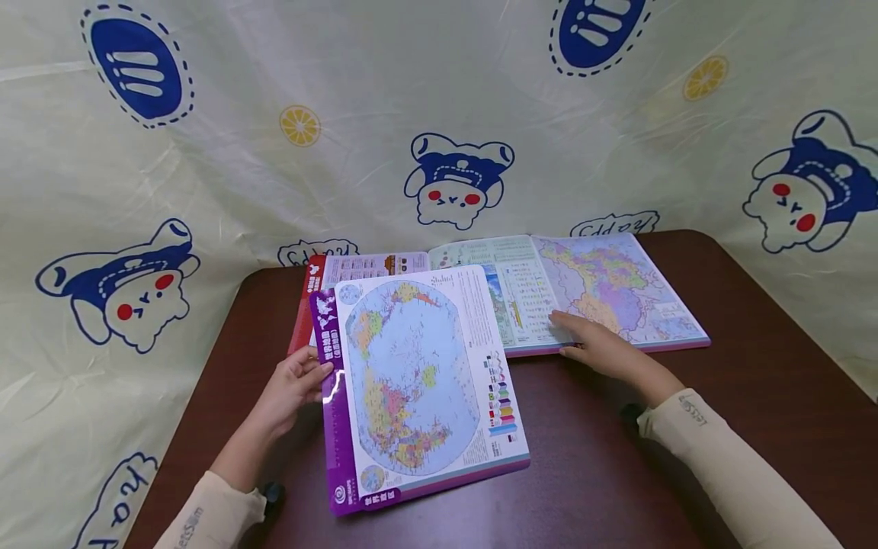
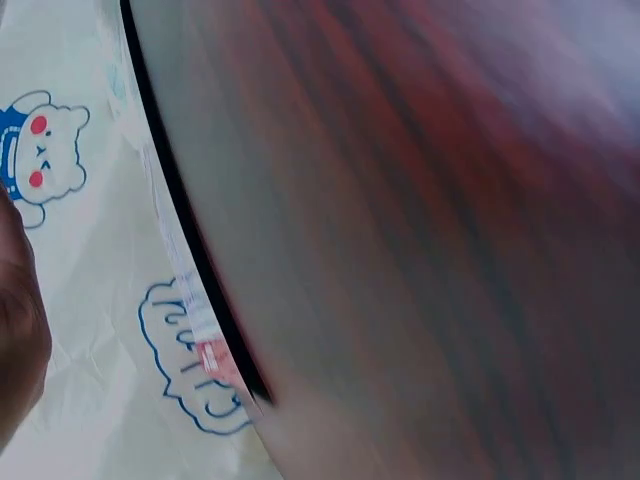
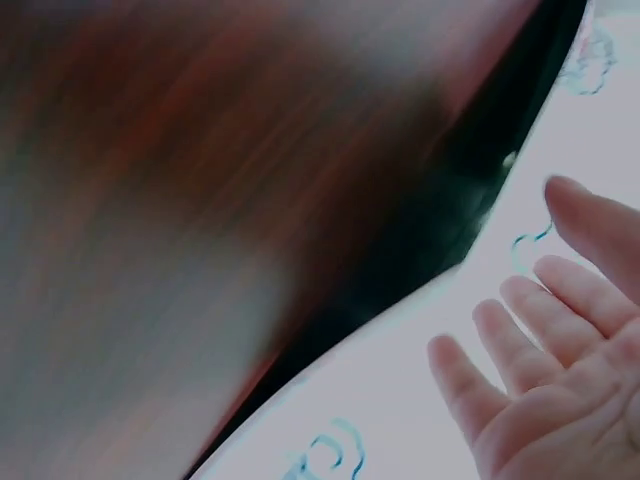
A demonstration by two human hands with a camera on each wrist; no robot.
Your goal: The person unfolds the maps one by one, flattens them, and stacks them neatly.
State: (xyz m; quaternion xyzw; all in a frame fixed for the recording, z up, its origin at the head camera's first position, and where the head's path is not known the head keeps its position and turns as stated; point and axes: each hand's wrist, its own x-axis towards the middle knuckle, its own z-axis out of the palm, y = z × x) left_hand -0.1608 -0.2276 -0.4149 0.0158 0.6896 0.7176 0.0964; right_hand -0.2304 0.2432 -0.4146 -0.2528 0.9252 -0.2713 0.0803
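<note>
My left hand (image 1: 296, 385) pinches the left edge of a world map (image 1: 418, 374) with a purple border, thumb on top. The map is tilted toward me and overlaps a second, opened map behind it. That opened map (image 1: 617, 286) spreads across the back of the table, with a coloured map of a country on its right panel and a red strip at its left end. Over its lower edge, near a fold, my right hand (image 1: 597, 343) is extended. In the right wrist view the right hand (image 3: 560, 370) shows its palm, fingers loosely straight, holding nothing.
Everything lies on a dark brown table (image 1: 583, 473) with rounded back corners. A pale curtain (image 1: 357, 206) printed with cartoon bears and orange slices hangs behind and beside it. Blurred table surface (image 2: 400, 250) fills most of the left wrist view.
</note>
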